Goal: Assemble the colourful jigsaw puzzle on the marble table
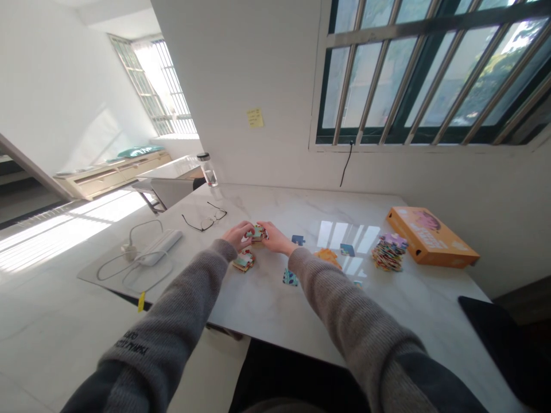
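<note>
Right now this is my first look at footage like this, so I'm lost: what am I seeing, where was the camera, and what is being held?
There is no machine here, only a person's two bare hands, with grey knit sleeves. The single picture comes from a camera worn on their head, looking forward and down, so the arms reach in from the bottom. The left hand and right hand together hold a few jigsaw pieces. On the white marble table lie a small stack of pieces, a taller stack, an orange cardboard box, glasses and a clear water bottle.
</note>
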`<action>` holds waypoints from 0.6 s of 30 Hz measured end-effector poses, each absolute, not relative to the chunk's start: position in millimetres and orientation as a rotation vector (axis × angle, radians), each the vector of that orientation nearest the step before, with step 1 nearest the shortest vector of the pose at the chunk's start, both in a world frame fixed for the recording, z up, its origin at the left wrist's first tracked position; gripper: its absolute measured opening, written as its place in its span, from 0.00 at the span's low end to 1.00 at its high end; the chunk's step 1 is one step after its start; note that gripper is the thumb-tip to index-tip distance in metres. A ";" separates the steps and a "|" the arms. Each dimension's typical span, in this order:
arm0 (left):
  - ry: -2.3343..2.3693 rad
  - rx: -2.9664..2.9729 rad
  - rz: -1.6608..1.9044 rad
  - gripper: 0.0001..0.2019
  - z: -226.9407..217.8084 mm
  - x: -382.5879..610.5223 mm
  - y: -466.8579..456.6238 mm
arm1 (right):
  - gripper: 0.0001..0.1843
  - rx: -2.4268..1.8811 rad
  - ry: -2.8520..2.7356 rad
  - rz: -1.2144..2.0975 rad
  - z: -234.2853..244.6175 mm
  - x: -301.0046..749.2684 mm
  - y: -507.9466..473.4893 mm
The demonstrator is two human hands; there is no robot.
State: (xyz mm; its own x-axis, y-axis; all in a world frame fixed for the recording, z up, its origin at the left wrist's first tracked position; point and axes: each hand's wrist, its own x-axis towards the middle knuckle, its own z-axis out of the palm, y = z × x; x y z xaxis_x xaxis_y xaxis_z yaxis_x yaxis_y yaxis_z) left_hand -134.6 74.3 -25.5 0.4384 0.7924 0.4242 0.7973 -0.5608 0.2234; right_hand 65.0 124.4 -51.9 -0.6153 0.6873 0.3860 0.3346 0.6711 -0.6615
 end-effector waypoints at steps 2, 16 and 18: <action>-1.483 -2.652 -0.805 0.05 -26.5 -135.1 75.1 | 0.36 -0.803 -2.252 0.701 -51.1 66.1 121.8; -1.729 -2.315 -0.836 0.04 -9.8 -130.6 68.4 | 0.34 -0.770 -2.188 0.505 -47.5 81.7 104.7; -1.734 -2.201 -0.894 0.04 -5.6 -128.5 66.5 | 0.34 -0.764 -2.173 0.490 -44.3 85.2 102.4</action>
State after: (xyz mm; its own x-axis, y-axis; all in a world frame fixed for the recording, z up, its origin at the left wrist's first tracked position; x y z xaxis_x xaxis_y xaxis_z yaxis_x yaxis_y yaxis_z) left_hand -128.5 66.5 -5.6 0.1293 0.8130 0.5678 0.9341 -0.2919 0.2054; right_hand 85.2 102.4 -44.3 -0.5269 0.6580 0.5379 0.3636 0.7466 -0.5571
